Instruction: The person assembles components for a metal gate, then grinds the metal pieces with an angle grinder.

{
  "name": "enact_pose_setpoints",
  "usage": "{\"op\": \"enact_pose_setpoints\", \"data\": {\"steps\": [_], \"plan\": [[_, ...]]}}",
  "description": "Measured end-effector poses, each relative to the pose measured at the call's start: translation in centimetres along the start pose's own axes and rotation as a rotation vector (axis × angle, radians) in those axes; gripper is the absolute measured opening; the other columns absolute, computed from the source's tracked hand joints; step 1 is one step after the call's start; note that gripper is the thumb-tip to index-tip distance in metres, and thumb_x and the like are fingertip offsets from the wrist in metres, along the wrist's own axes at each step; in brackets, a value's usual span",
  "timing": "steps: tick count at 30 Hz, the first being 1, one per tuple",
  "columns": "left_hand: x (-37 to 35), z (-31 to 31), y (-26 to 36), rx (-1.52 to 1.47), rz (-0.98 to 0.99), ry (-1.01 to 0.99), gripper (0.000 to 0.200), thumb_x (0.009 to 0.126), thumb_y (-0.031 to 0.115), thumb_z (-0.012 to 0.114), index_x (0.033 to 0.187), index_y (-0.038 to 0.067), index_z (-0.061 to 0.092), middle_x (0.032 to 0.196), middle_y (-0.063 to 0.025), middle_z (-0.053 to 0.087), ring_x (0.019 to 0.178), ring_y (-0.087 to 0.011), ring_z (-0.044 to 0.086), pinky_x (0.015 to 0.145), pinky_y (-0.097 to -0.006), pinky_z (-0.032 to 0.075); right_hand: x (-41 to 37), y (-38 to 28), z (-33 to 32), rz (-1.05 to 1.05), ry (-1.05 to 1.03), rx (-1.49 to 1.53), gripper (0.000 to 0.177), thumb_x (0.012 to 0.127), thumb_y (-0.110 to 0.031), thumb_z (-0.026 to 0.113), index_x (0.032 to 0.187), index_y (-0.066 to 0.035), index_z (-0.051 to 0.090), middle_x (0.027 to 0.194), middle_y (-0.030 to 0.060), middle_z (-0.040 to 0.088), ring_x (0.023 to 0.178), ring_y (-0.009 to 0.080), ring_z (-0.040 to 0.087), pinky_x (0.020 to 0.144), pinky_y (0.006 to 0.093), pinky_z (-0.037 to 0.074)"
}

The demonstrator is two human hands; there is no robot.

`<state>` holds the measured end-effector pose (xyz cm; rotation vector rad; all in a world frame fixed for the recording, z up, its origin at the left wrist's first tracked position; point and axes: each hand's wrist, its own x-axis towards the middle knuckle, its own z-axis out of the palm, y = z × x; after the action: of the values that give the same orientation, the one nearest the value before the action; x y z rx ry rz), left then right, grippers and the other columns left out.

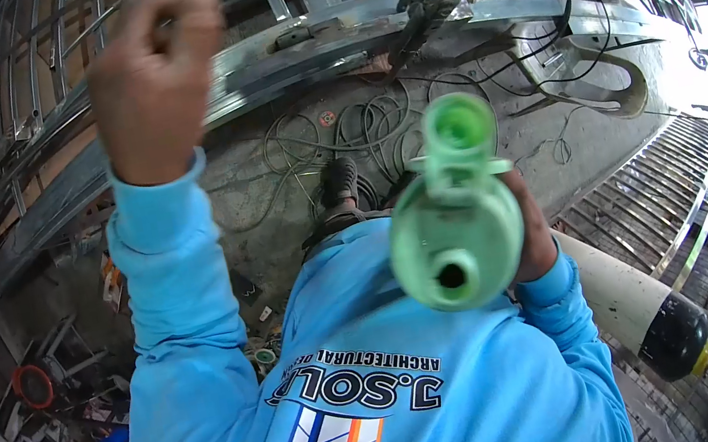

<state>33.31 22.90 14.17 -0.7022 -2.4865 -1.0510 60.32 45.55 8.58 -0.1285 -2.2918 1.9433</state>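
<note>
My right hand (526,228) grips a light green water bottle (417,257) from the side, and most of the fingers are hidden behind it. The bottle's flip cap (458,127) is swung up, and the spout with its dark hole faces me. My left hand (152,96) is raised over the metal frame at the upper left, somewhat blurred. Its fingers are curled in a loose fist with a dark gap by the thumb, and I see nothing held in it.
Welded metal frames (251,69) stretch across the far side. Coiled cables (375,123) lie on the concrete floor around my shoe (338,181). A gas cylinder (620,278) lies at my right beside a metal grille (651,187). Tools and scrap clutter the left side near a red-rimmed disc (33,386).
</note>
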Motion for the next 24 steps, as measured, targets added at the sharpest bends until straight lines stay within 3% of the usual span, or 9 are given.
{"op": "enact_pose_setpoints", "data": {"steps": [2, 4, 5, 8, 13, 15, 18, 22, 24], "plan": [[-0.3, -1.8, -3.9, 0.161, -0.059, 0.092, 0.037, 0.093, 0.042, 0.067, 0.089, 0.006, 0.071, 0.061, -0.0087, 0.064, 0.055, -0.0204, 0.063, 0.052, -0.0360, 0.046, -1.2, -1.4, -0.1, 0.385, 0.226, 0.503, 0.079, 0.078, -0.024, 0.084, 0.141, 0.001, 0.045, 0.132, 0.0226, 0.057, 0.120, 0.0349, 0.059, 0.102, 0.0450, 0.048], [-0.8, -2.7, -8.6, 0.229, -0.122, 0.094, 0.038, 0.095, 0.042, 0.064, 0.093, 0.005, 0.073, 0.071, -0.0135, 0.069, 0.064, -0.0265, 0.067, 0.060, -0.0387, 0.051, -1.3, -3.2, -0.2, 0.455, 0.335, 0.784, 0.068, 0.088, -0.031, 0.074, 0.141, 0.001, 0.045, 0.135, 0.0234, 0.055, 0.122, 0.0337, 0.058, 0.103, 0.0440, 0.048], [-1.1, -2.9, -10.6, 0.263, -0.153, 0.094, 0.039, 0.095, 0.043, 0.063, 0.094, 0.005, 0.072, 0.075, -0.0145, 0.070, 0.068, -0.0292, 0.068, 0.063, -0.0403, 0.051, -0.7, -4.4, 0.2, 0.337, 0.322, 0.812, 0.066, 0.092, -0.038, 0.068, 0.141, 0.000, 0.046, 0.137, 0.0241, 0.054, 0.123, 0.0343, 0.057, 0.104, 0.0447, 0.047], [-2.2, -2.9, -15.5, 0.371, -0.222, 0.096, 0.041, 0.096, 0.044, 0.061, 0.095, 0.005, 0.072, 0.086, -0.0172, 0.072, 0.081, -0.0371, 0.068, 0.072, -0.0454, 0.052, -0.6, -7.1, 0.0, 0.075, 0.313, 0.969, 0.068, 0.087, -0.031, 0.075, 0.139, 0.000, 0.046, 0.137, 0.0262, 0.054, 0.122, 0.0390, 0.057, 0.103, 0.0488, 0.047], [-3.5, -0.8, -22.5, 0.318, -0.214, 0.059, 0.042, 0.098, 0.043, 0.059, 0.095, 0.003, 0.070, 0.098, -0.0203, 0.067, 0.091, -0.0397, 0.062, 0.080, -0.0482, 0.049, 3.4, -7.9, -4.9, -0.910, 0.267, -0.367, 0.071, 0.081, -0.025, 0.080, 0.138, 0.000, 0.045, 0.134, 0.0275, 0.055, 0.121, 0.0409, 0.058, 0.102, 0.0508, 0.047], [-3.9, -0.2, -22.0, 0.287, -0.272, 0.084, 0.044, 0.099, 0.043, 0.055, 0.096, 0.000, 0.068, 0.099, -0.0221, 0.067, 0.090, -0.0409, 0.063, 0.079, -0.0494, 0.048, 2.8, -11.2, -5.3, -1.038, 0.359, -0.691, 0.071, 0.079, -0.021, 0.082, 0.136, 0.001, 0.045, 0.132, 0.0287, 0.056, 0.119, 0.0418, 0.058, 0.101, 0.0517, 0.048], [-4.6, 1.4, -26.9, 0.351, -0.295, 0.040, 0.048, 0.100, 0.043, 0.053, 0.099, -0.003, 0.067, 0.100, -0.0253, 0.067, 0.093, -0.0433, 0.062, 0.082, -0.0507, 0.048, 3.8, -13.7, -6.4, -1.271, 0.515, -0.754, 0.073, 0.076, -0.017, 0.085, 0.134, 0.001, 0.045, 0.128, 0.0296, 0.058, 0.116, 0.0422, 0.060, 0.099, 0.0514, 0.048], [-4.8, 1.3, -24.4, 0.270, -0.309, 0.121, 0.045, 0.102, 0.041, 0.050, 0.103, -0.001, 0.066, 0.102, -0.0219, 0.068, 0.095, -0.0407, 0.064, 0.081, -0.0483, 0.049, 2.9, -18.1, -6.9, -1.368, 0.624, -0.863, 0.072, 0.076, -0.018, 0.085, 0.134, -0.001, 0.046, 0.126, 0.0280, 0.060, 0.113, 0.0428, 0.061, 0.098, 0.0513, 0.049], [-4.5, 0.6, -21.4, 0.309, -0.462, 0.078, 0.044, 0.103, 0.040, 0.048, 0.102, 0.000, 0.067, 0.103, -0.0201, 0.068, 0.094, -0.0390, 0.065, 0.080, -0.0485, 0.050, 2.1, -20.4, -7.7, -1.391, 0.611, -1.014, 0.071, 0.077, -0.018, 0.084, 0.135, -0.002, 0.045, 0.127, 0.0282, 0.059, 0.114, 0.0431, 0.060, 0.097, 0.0515, 0.049]]}}
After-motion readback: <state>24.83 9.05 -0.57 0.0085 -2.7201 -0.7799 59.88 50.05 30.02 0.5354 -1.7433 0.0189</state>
